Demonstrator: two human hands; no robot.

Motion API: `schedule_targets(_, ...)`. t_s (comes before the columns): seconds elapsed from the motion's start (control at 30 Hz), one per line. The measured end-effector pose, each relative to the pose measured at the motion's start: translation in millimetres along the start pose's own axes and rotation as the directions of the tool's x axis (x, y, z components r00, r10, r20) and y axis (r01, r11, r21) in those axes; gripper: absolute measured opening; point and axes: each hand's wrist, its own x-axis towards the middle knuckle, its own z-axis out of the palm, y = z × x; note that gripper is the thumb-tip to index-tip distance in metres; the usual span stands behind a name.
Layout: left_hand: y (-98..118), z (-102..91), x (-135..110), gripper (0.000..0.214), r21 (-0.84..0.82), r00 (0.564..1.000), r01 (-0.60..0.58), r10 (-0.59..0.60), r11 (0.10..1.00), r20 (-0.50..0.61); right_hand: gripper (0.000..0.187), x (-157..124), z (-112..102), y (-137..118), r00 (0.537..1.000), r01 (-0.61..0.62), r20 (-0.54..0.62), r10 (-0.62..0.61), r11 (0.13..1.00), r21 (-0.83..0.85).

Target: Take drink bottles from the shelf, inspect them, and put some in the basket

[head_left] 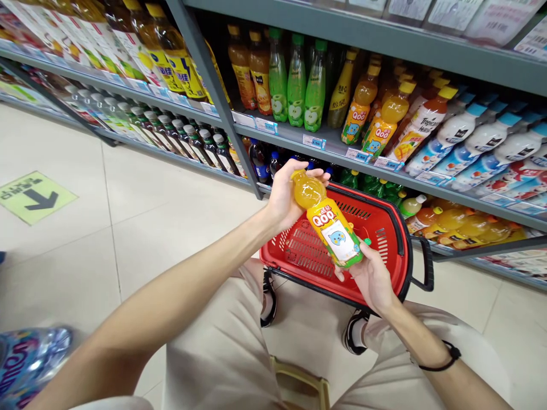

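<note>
We find one bottle (328, 219) of orange drink held tilted above the red basket (299, 245), cap end toward the left. The left hand (284, 196) is partly curled about the cap (298, 175) and neck; the right hand (374, 276) is bent round the base, thumb along its side. Both have hold of it.

We judge it moderately heavy, as it appears nearly full, with thin plastic that should give slightly under a squeeze but hardly break. The glossy label (339, 239) may prove slippery if damp. We recommend gripping the narrowed waist, or the neck with the base supported.
</note>
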Motion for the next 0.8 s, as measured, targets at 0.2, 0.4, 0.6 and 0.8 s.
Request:
schedule_targets(0.2, 0.3, -1.4, -0.1, 0.036, -0.043, 0.999, 0.005, -0.003, 0.999, 0.035, 0.038, 0.4, -0.7, 0.7, 1.0, -0.005, 0.003, 0.005, 1.0, 0.026)
schedule_targets(0.4, -0.2, -1.0, 0.4, 0.036, -0.034, 0.999, 0.006, -0.004, 0.999, 0.042, 0.04, -0.2, -1.0, 1.6, 1.0, 0.009, 0.003, -0.009, 1.0, 0.004)
schedule_targets(0.6, 0.1, 2.4, -1.5, 0.03, -0.048, 0.999, -0.001, 0.003, 0.999, 0.042, 0.05, 0.0, -2.0, 2.8, 1.0, -0.002, -0.018, 0.002, 1.0, 0.01)
schedule_targets(0.8, 1.2, 3.4, -3.0, 0.026, -0.078, 0.997, -0.007, 0.014, 0.997, 0.079, 0.045, -0.8, -4.6, 4.7, 1.0, 0.018, 0.0, -0.018, 1.0, 0.024)
